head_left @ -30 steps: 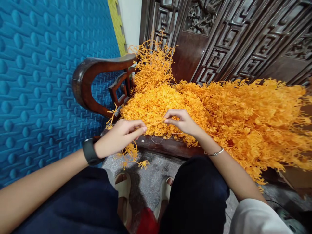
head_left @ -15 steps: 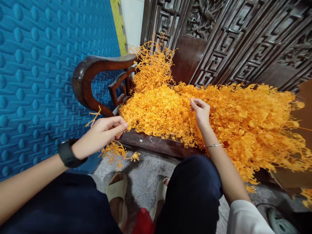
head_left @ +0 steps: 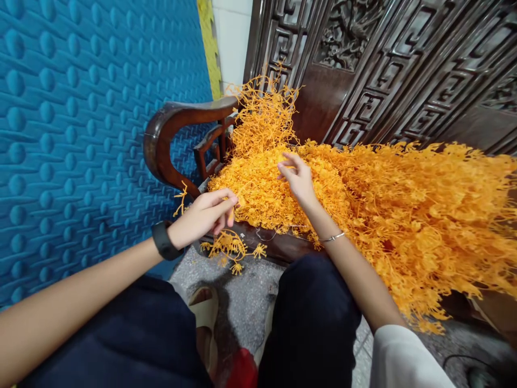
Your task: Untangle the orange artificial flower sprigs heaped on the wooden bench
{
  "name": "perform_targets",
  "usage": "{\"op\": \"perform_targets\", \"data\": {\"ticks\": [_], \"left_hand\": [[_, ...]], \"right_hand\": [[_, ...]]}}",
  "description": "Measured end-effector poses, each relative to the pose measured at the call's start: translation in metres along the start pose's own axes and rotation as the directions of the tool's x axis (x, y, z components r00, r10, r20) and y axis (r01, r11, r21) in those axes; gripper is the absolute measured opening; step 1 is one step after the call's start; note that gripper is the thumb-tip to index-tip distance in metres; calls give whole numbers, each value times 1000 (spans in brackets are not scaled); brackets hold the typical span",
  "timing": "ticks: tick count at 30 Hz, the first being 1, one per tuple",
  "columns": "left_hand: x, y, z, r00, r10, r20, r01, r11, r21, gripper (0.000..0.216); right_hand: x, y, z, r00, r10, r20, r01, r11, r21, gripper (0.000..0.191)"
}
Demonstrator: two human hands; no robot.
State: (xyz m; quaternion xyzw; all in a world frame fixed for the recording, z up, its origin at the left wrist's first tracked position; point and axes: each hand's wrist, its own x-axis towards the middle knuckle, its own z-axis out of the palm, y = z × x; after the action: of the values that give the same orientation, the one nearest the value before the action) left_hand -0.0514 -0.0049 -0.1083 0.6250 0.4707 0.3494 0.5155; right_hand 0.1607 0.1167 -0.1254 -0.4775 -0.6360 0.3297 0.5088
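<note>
1. Left hand point(head_left: 205, 215), left of centre: fingers closed on an orange sprig point(head_left: 228, 245), its branched tips hanging below the palm.
2. Right hand point(head_left: 299, 180), centre: fingers loosely curled before the pile; whether they grip a strand cannot be told.
3. Orange pile point(head_left: 262, 196), mid-frame, on a dark wooden seat point(head_left: 266, 243).
4. Curved armrest point(head_left: 159, 143), left of the pile.
5. Blue textured mat point(head_left: 81, 134), upper left.

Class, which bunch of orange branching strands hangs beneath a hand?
The small bunch below the left hand, against the speckled grey floor; other bunches lie heaped along the dark wooden seat.
</note>
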Motion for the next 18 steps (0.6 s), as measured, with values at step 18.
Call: {"op": "perform_targets", "data": {"ticks": [18], "left_hand": [[11,5,-7,999,8,-35,-6,999,44,21]], "right_hand": [[-53,-30,22,845,169,507,-292,941,172,27]]}}
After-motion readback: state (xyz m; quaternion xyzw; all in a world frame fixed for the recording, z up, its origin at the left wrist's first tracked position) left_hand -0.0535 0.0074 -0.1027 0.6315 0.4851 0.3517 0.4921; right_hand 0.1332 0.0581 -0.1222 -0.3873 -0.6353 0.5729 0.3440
